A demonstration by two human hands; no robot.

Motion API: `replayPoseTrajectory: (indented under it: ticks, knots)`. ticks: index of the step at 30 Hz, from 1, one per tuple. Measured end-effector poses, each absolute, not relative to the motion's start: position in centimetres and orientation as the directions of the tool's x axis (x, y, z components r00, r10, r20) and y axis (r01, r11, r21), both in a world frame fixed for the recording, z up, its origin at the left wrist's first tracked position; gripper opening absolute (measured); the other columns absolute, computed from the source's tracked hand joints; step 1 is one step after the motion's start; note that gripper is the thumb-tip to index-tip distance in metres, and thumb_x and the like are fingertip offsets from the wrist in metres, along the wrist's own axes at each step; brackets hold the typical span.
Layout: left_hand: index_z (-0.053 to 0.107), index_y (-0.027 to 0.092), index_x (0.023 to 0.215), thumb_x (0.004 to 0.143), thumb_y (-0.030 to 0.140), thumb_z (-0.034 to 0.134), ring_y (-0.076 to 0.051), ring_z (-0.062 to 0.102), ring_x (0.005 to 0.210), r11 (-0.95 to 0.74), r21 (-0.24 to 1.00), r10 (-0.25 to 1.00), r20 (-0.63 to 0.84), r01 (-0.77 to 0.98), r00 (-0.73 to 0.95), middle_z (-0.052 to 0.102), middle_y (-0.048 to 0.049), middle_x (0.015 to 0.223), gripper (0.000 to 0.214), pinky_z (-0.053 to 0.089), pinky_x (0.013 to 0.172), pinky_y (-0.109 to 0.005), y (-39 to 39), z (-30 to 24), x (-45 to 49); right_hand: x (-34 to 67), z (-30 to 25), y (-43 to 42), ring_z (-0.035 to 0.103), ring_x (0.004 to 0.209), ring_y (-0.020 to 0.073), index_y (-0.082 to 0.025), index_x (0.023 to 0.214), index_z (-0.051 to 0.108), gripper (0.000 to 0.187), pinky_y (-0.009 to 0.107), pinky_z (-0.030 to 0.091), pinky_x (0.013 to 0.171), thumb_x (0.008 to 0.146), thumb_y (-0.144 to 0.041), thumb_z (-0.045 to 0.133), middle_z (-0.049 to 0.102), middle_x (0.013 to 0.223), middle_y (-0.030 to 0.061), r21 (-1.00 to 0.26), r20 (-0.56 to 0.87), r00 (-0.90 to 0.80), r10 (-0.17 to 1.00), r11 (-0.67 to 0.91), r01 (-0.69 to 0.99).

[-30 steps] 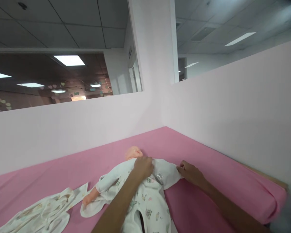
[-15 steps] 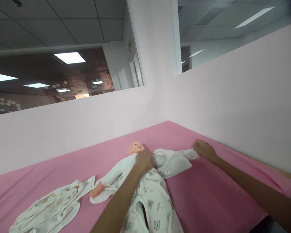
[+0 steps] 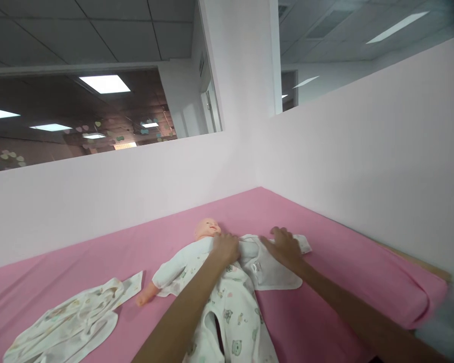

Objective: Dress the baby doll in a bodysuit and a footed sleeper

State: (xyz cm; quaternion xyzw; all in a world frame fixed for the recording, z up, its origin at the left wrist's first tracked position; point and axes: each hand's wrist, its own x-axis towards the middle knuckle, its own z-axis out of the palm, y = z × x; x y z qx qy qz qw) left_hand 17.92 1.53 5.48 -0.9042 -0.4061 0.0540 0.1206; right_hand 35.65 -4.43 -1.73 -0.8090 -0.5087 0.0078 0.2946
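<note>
A baby doll [image 3: 208, 229] lies on its back, dressed in a white patterned baby shirt [image 3: 274, 272] and white trousers with animal prints [image 3: 238, 317]. My left hand [image 3: 226, 248] is at the doll's upper chest and shoulder, its fingers curled over the shirt's cloth; the fingertips are partly hidden. The shirt's right-hand side and sleeve lie spread beside the doll, with the pale inside and a small label showing. Over this part rests my right hand [image 3: 285, 248], thumb and fingers apart. The doll's other arm, in a pale sleeve, stretches to the left.
Another white printed baby garment [image 3: 71, 322] lies crumpled at the lower left. Pink sheeting [image 3: 174, 227] covers the padded surface, which meets white walls [image 3: 344, 166] at the back and right. Windows [image 3: 106, 111] are set above the walls.
My right hand has moved left from the sleeve's far end towards the doll, and its fist has opened. The shirt's side now lies flatter. My left hand stays at the chest.
</note>
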Motion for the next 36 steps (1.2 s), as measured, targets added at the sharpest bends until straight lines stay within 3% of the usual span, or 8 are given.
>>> replayPoseTrajectory:
  ticks: [5,11,14,18,26,32,36]
  knots:
    - [0.062,0.012,0.11,0.085,0.023,0.049,-0.029,0.061,0.103,-0.708,-0.278,0.674,0.013,0.65,0.739,0.066,-0.0169,0.108,0.031,0.043,0.089,-0.042,0.4,4.2,20.5,31.1,-1.6,-3.9,0.052,0.11,0.0339,-0.013,0.102,0.061,0.042,0.045,0.036,0.088,0.092,-0.046,0.037,0.061,0.109,0.0179,-0.386,0.264,0.451,0.853,-0.335,0.86]
    - [0.059,0.016,0.116,0.087,0.019,0.046,-0.028,0.06,0.106,-0.775,-0.251,0.591,0.04,0.58,0.806,0.064,-0.0156,0.113,0.031,0.042,0.089,-0.042,0.0,2.0,21.9,33.3,-2.1,-5.3,0.056,0.103,0.027,-0.019,0.097,0.061,0.034,0.036,0.036,0.081,0.097,-0.034,0.03,0.063,0.105,0.0108,-0.317,0.27,0.388,0.881,-0.299,0.9]
    - [0.056,0.023,0.121,0.089,0.024,0.045,-0.028,0.06,0.105,-0.788,-0.24,0.574,0.046,0.567,0.817,0.063,-0.0139,0.114,0.033,0.042,0.087,-0.042,0.4,1.6,21.9,34.2,-2.1,-6.1,0.057,0.102,0.0268,-0.017,0.097,0.059,0.029,0.035,0.036,0.08,0.096,-0.027,0.032,0.062,0.106,0.0127,-0.286,0.265,0.385,0.884,-0.309,0.907]
    - [0.055,0.024,0.119,0.085,0.032,0.051,-0.03,0.061,0.102,-0.787,-0.238,0.578,0.037,0.569,0.815,0.062,-0.0141,0.111,0.035,0.043,0.084,-0.044,0.5,1.9,21.9,34.9,-2.1,-6.3,0.061,0.095,0.0286,-0.013,0.095,0.056,0.023,0.035,0.036,0.073,0.094,-0.021,0.034,0.064,0.099,0.0167,-0.292,0.216,0.433,0.875,-0.365,0.884]
    - [0.051,0.024,0.113,0.083,0.038,0.052,-0.028,0.064,0.095,-0.786,-0.179,0.592,0.061,0.592,0.804,0.064,-0.0085,0.107,0.033,0.047,0.077,-0.038,-0.1,3.3,21.3,37.5,-2.0,-5.9,0.063,0.082,0.0239,-0.019,0.088,0.052,0.018,0.029,0.033,0.06,0.087,-0.033,0.041,0.066,0.09,0.0086,-0.38,0.096,0.467,0.879,-0.401,0.834]
    - [0.044,0.026,0.12,0.083,0.031,0.049,-0.024,0.062,0.097,-0.726,-0.113,0.666,0.134,0.679,0.734,0.063,-0.0058,0.111,0.037,0.047,0.074,-0.033,0.6,4.2,20.5,38.0,-2.5,-6.0,0.062,0.084,0.0247,-0.019,0.091,0.054,0.017,0.031,0.036,0.063,0.086,-0.026,0.04,0.065,0.091,0.0094,-0.339,0.106,0.467,0.878,-0.41,0.847]
    - [0.046,0.023,0.119,0.088,0.035,0.045,-0.025,0.06,0.102,-0.674,-0.086,0.718,0.156,0.734,0.678,0.061,-0.0087,0.114,0.033,0.047,0.078,-0.036,1.0,3.9,20.7,35.7,-2.6,-6.6,0.058,0.096,0.0298,-0.016,0.097,0.056,0.024,0.039,0.037,0.078,0.091,-0.027,0.036,0.062,0.1,0.0152,-0.239,0.214,0.422,0.881,-0.371,0.897]
